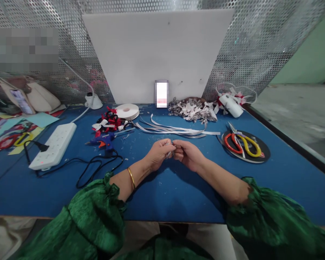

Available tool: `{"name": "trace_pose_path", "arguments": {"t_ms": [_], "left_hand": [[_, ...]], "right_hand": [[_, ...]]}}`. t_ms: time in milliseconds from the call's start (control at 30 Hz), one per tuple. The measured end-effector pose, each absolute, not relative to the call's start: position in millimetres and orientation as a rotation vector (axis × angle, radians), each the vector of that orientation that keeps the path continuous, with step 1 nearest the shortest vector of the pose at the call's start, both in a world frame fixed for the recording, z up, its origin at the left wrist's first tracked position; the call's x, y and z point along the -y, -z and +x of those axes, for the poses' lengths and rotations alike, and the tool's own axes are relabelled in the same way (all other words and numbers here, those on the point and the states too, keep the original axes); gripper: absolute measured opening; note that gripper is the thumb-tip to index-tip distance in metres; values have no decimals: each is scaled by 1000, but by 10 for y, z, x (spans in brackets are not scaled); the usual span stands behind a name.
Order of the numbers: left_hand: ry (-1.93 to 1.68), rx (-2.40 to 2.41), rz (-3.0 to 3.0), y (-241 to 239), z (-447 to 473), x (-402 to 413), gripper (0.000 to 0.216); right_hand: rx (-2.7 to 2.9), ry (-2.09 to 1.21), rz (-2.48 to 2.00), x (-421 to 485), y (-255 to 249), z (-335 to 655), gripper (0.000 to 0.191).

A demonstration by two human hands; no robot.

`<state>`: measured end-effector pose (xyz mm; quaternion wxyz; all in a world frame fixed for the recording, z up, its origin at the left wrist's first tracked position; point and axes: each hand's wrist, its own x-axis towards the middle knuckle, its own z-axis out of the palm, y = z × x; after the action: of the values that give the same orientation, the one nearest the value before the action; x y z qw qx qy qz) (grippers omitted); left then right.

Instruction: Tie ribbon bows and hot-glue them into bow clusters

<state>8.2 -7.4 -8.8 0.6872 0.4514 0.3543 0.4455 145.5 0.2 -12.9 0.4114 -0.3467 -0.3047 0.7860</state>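
Observation:
Both my hands meet over the middle of the blue table. My left hand (161, 153) pinches a small piece of grey ribbon (169, 154), mostly hidden by the fingers. Close against it, my right hand (188, 153) has its fingertips closed on the same ribbon. Just beyond the hands lie long cut strips of grey and white ribbon (176, 130). A heap of grey and pale ribbon bows (196, 110) sits behind these strips.
Left of my hands are a blue glue gun (104, 140), red and white bows (108, 121), a white ribbon roll (127, 111) and a power strip (54, 146). To the right, scissors (243, 142) rest on a dark round spool (264, 150). A lit phone (161, 94) stands behind.

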Motion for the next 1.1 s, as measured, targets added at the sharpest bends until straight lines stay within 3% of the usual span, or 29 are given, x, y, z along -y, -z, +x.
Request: {"name": "trace_pose_path", "arguments": {"t_ms": [200,367,600,867,1100], "left_hand": [[-1036,-801,899,116,64,47,39],[-983,-724,704,113,59,22,34],[-968,-733,551,96,88,28,14],[-984,-706,584,106,78,20,33],[-983,-763,599,121,66,32,16]], "right_hand": [[867,-1872,-889,-4,81,1474,39],[849,-1963,-865,5,51,1482,26],[841,-1939,-844,6,105,1472,33],[902,-1798,-932,1,60,1482,40],[889,-1946,-873,11,57,1477,28]]}}
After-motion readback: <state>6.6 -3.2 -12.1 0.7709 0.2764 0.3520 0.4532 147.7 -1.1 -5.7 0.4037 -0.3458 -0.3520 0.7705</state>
